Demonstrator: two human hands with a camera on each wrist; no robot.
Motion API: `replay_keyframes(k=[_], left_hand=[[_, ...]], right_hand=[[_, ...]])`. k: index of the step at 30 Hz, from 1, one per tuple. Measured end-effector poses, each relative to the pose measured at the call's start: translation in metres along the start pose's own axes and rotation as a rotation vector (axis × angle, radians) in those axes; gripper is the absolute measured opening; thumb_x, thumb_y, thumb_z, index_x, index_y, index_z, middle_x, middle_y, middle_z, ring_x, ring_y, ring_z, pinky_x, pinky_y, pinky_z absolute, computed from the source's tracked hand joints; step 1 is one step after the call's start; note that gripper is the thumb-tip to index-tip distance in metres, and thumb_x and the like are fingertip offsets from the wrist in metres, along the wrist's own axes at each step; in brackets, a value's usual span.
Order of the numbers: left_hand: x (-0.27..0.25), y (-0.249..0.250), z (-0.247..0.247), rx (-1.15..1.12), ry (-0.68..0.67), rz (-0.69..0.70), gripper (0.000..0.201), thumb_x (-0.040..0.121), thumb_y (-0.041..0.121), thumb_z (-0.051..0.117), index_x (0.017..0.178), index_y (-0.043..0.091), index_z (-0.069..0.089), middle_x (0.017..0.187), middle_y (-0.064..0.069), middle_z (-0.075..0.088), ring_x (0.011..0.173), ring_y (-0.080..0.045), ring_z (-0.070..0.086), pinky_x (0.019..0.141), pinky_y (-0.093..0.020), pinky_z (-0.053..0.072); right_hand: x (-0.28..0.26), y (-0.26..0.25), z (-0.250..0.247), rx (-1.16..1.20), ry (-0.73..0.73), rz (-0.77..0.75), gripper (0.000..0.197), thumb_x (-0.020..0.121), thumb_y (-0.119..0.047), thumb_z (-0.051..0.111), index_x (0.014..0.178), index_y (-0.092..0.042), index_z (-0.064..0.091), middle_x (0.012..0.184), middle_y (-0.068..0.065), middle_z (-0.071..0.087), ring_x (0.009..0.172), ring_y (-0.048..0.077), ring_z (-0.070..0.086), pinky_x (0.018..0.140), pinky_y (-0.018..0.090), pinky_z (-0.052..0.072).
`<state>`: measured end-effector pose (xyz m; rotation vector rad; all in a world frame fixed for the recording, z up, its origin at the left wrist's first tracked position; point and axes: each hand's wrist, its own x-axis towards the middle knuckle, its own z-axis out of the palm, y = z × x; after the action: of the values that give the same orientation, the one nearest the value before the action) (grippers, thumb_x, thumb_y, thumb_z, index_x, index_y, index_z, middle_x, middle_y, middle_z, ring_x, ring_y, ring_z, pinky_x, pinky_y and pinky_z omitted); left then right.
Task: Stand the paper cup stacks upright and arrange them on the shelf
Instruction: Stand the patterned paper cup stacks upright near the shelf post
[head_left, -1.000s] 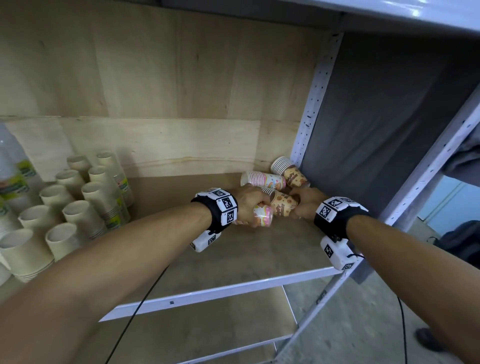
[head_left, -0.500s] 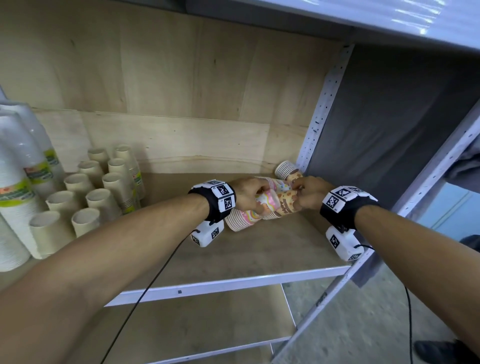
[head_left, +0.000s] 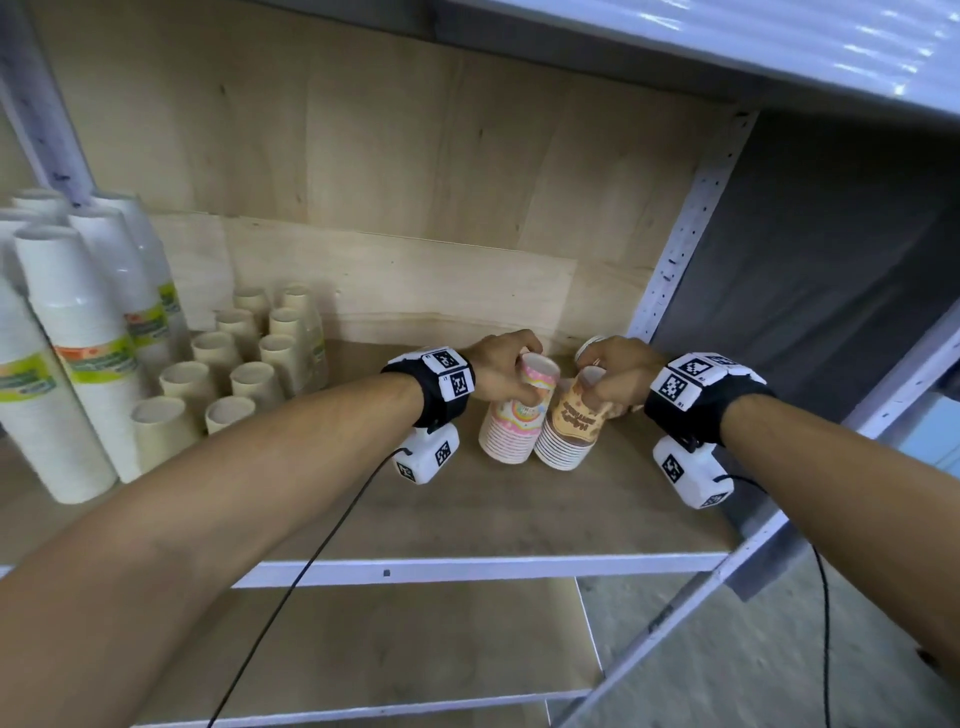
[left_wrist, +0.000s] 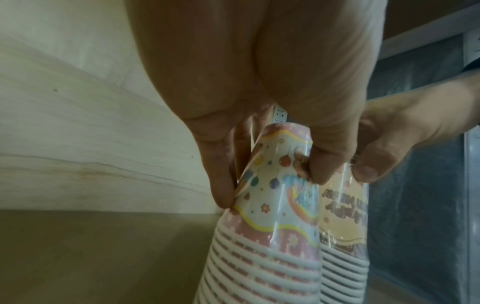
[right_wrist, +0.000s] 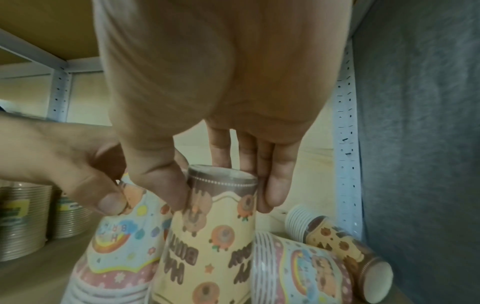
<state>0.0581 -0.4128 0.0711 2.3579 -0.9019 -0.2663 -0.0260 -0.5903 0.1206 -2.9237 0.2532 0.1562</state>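
Two wrapped paper cup stacks stand side by side, rims down, on the wooden shelf. My left hand grips the top of the pink rainbow-print stack, thumb and fingers pinching its narrow end. My right hand grips the top of the yellow-and-brown stack in the same way. The two stacks touch. Behind them in the right corner, another pink stack and another brown stack lie on their sides.
Several beige cup stacks stand open side up at the left, with tall white wrapped stacks beyond them. A perforated metal post and a grey side panel bound the right. The shelf's white front rail runs below my wrists.
Both hands have tipped the pink and yellow stacks from lying on their sides to standing rim-down next to each other. The head view has shifted up and left.
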Motion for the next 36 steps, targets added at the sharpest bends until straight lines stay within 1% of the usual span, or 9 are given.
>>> replay_keyframes(k=[3,5,8,14,17,21,25,29,36], left_hand=[[-0.005,-0.001,-0.009,0.026,-0.005,-0.022,0.060,0.072,0.027,0.079,0.125,0.025,0.051,0.108,0.001,0.061,0.097,-0.021,0.061,0.084,-0.036,0.055],[-0.009,-0.003,-0.016,0.044,-0.013,-0.045,0.059,0.071,0.026,0.079,0.123,0.025,0.051,0.114,0.000,0.061,0.101,-0.022,0.062,0.085,-0.038,0.056],[-0.015,-0.006,-0.025,0.053,-0.027,-0.087,0.060,0.073,0.026,0.079,0.125,0.025,0.048,0.118,-0.002,0.061,0.102,-0.022,0.062,0.083,-0.037,0.057],[-0.026,-0.009,-0.043,0.076,-0.021,-0.141,0.059,0.075,0.022,0.076,0.126,0.022,0.046,0.118,-0.005,0.058,0.098,-0.022,0.062,0.066,-0.029,0.053],[-0.033,-0.010,-0.054,0.089,-0.009,-0.168,0.058,0.075,0.021,0.076,0.124,0.022,0.045,0.117,-0.004,0.057,0.096,-0.021,0.061,0.058,-0.026,0.049],[-0.044,-0.011,-0.070,0.099,-0.004,-0.198,0.060,0.075,0.018,0.076,0.126,0.020,0.044,0.115,-0.003,0.055,0.098,-0.022,0.061,0.063,-0.028,0.051],[-0.053,-0.017,-0.081,0.143,0.002,-0.236,0.063,0.074,0.019,0.078,0.126,0.019,0.044,0.116,-0.004,0.055,0.100,-0.023,0.060,0.076,-0.034,0.055],[-0.062,-0.023,-0.087,0.164,0.011,-0.285,0.062,0.075,0.015,0.078,0.127,0.017,0.044,0.111,-0.004,0.054,0.096,-0.024,0.059,0.073,-0.034,0.054],[-0.076,-0.037,-0.092,0.210,-0.001,-0.376,0.060,0.075,0.013,0.078,0.126,0.013,0.047,0.115,-0.005,0.054,0.102,-0.027,0.061,0.085,-0.044,0.058]], right_hand=[[0.001,-0.009,-0.002,-0.022,-0.021,-0.036,0.028,0.068,-0.021,0.073,0.095,-0.023,0.067,0.093,-0.005,0.064,0.086,0.019,0.061,0.062,0.023,0.048],[0.004,-0.015,-0.003,-0.038,-0.035,-0.046,0.036,0.065,-0.025,0.074,0.100,-0.025,0.068,0.098,-0.004,0.065,0.089,0.018,0.061,0.071,0.026,0.052],[0.006,-0.024,-0.004,-0.089,-0.045,-0.072,0.042,0.071,-0.025,0.075,0.111,-0.023,0.064,0.108,-0.002,0.061,0.098,0.020,0.058,0.084,0.032,0.052],[0.012,-0.039,-0.003,-0.074,-0.044,-0.143,0.036,0.073,-0.025,0.075,0.107,-0.021,0.065,0.110,0.000,0.063,0.101,0.020,0.059,0.089,0.035,0.052],[0.014,-0.049,-0.003,-0.069,-0.031,-0.187,0.034,0.076,-0.022,0.074,0.108,-0.019,0.065,0.109,-0.001,0.062,0.099,0.018,0.058,0.087,0.030,0.050],[0.020,-0.063,-0.002,-0.075,0.003,-0.228,0.031,0.079,-0.017,0.072,0.109,-0.011,0.067,0.113,0.004,0.064,0.098,0.018,0.058,0.083,0.026,0.046],[0.027,-0.079,-0.001,-0.044,-0.022,-0.252,0.032,0.080,-0.018,0.071,0.111,-0.016,0.066,0.115,0.003,0.062,0.101,0.019,0.057,0.086,0.029,0.048],[0.034,-0.097,0.005,-0.071,0.022,-0.297,0.031,0.087,-0.014,0.064,0.117,-0.015,0.066,0.122,0.003,0.062,0.106,0.020,0.058,0.081,0.021,0.040],[0.046,-0.120,0.014,-0.014,-0.052,-0.304,0.038,0.076,-0.022,0.073,0.113,-0.021,0.065,0.113,-0.002,0.061,0.097,0.016,0.056,0.080,0.025,0.046]])
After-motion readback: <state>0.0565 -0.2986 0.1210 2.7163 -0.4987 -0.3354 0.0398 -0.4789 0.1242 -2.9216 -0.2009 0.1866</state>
